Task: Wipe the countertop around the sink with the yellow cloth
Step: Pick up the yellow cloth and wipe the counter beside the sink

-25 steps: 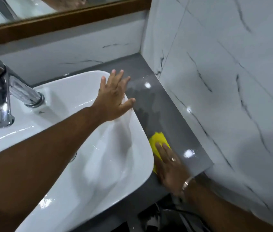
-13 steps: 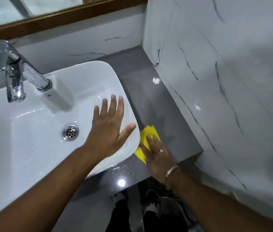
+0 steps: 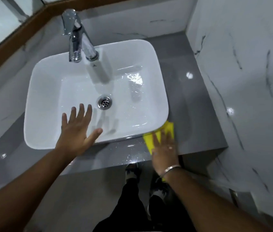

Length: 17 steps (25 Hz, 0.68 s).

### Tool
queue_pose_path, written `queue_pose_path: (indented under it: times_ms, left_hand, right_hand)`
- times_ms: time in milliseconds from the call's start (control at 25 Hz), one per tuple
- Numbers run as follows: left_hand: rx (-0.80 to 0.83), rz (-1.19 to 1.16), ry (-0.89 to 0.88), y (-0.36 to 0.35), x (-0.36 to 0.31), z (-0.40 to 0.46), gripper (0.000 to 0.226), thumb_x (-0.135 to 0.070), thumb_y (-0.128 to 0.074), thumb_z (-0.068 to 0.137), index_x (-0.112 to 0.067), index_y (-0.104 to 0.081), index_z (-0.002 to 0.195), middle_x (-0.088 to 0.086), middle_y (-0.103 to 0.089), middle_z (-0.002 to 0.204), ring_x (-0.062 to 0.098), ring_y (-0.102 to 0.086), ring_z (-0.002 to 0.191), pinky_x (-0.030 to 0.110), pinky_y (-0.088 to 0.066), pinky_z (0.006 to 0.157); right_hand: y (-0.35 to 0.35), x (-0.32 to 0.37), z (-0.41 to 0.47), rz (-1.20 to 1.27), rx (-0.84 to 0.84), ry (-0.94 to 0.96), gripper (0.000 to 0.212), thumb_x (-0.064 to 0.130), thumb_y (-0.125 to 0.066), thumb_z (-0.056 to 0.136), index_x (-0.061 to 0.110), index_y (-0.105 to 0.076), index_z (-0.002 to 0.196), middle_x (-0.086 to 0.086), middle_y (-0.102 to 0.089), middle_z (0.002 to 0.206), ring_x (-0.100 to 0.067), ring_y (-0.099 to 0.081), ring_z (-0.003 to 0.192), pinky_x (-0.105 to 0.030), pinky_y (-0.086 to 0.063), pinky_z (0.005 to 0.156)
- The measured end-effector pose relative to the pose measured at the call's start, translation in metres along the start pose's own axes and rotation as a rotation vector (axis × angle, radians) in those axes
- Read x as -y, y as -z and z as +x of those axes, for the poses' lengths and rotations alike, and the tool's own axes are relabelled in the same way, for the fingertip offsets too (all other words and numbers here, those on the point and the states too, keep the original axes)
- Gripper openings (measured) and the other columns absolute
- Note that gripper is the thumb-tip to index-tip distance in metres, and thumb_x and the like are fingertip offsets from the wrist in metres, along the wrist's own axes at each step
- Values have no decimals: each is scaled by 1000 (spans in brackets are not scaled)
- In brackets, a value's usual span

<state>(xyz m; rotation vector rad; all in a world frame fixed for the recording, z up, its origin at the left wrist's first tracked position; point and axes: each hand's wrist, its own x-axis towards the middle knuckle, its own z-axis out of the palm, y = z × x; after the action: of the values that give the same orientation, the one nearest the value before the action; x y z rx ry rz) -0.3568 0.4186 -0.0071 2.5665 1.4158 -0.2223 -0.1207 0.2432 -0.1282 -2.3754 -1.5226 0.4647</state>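
At the front-right corner of the sink I see the right hand laid flat, palm down, fingers stretched fwd and a bit apart, pressing the yellow cloth onto the grey countertop. No pinch or fist that I can make out; the cloth is just pinned under palm & fingers. It pokes out ahead of the fingertips and to the left of the hand, its far edge touching or tucked just under the basin's rim; can't tell which. A bracelet sits on that wrist.

Left hand is wide open, fingers fanned, thumb out to the right. It's over the near rim of the sink, fingertips reaching over the bowl toward the drain. Whether the palm actually rests on the rim or hovers just above, I can't tell. It holds nothing, and it's well apart from the cloth.

Countertop strip in front of the basin, btwn the two hands, shows wet specks & a light glare. Tap stands at the back of the sink. Marble-look wall runs along the right, close beside the cloth hand.
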Motion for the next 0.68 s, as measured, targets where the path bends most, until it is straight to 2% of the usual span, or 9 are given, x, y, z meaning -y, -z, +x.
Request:
queue_pose_path:
  times_ms: [80,160,240,360,400,480,520,600,680]
  left_hand:
    - [-7,-16,19,0,0,-2,82,-73,-17,87,-26,-3,153,12,-8,162,33,-2,148,58,1,117]
    - [-6,-20,25,-1,2,-4,80,-72,-17,88,-27,-3,153,11,-8,162,31,-2,149,57,2,117]
    - [-18,-15,24,0,0,-6,80,-71,-17,89,-25,-5,153,11,-10,162,30,-3,149,57,2,118]
    - [-31,-19,31,1,-5,-4,80,-71,-17,88,-25,-6,153,13,-12,161,29,-5,149,55,4,118]
    - [-33,-17,41,0,-4,-5,81,-72,-15,87,-25,-5,153,13,-12,161,29,-5,149,54,4,118]
    - [-62,-22,64,-1,-1,-5,84,-74,-13,86,-25,-6,153,14,-13,161,29,-6,149,54,4,118]
    - [-65,-26,66,-1,0,-6,85,-74,-12,85,-24,-6,153,14,-13,161,29,-6,149,54,4,118]
    - [-68,-20,57,-3,4,-6,86,-75,-13,84,-24,-6,153,14,-12,161,29,-5,149,54,5,118]
    - [-58,-38,47,-3,4,-5,85,-75,-13,84,-26,-2,153,13,-8,162,29,-1,149,54,7,118]
  right_hand:
    - [-9,17,-15,-46,125,231,64,29,-58,78,19,-37,138,-19,-35,149,-41,-31,136,-55,-36,107]
    - [3,-10,-3,-109,75,332,60,27,-59,78,25,-39,135,-17,-46,142,-38,-43,130,-51,-48,97]
    - [24,-50,9,-95,-24,110,51,26,-46,85,36,-36,133,-15,-49,140,-33,-46,129,-49,-48,95]
    - [32,-75,16,-128,-149,-155,55,31,-32,82,18,-39,136,-23,-35,147,-46,-32,133,-56,-33,104]
    - [25,-56,13,-66,-201,-185,53,28,-31,84,19,-41,135,-20,-37,147,-43,-34,132,-52,-32,105]
    - [-5,4,4,122,-98,-121,46,25,-31,90,27,-44,134,-8,-44,145,-33,-42,130,-44,-36,104]
    - [-24,39,-8,-7,-39,-19,51,23,-36,88,26,-38,138,-10,-42,146,-35,-39,132,-47,-32,108]
    - [-53,114,-31,-27,91,224,71,18,-49,74,19,-29,142,-18,-35,149,-41,-24,138,-54,-11,116]
    - [-69,151,-30,-22,158,378,72,23,-53,70,21,-34,139,-14,-38,147,-40,-26,138,-52,-23,114]
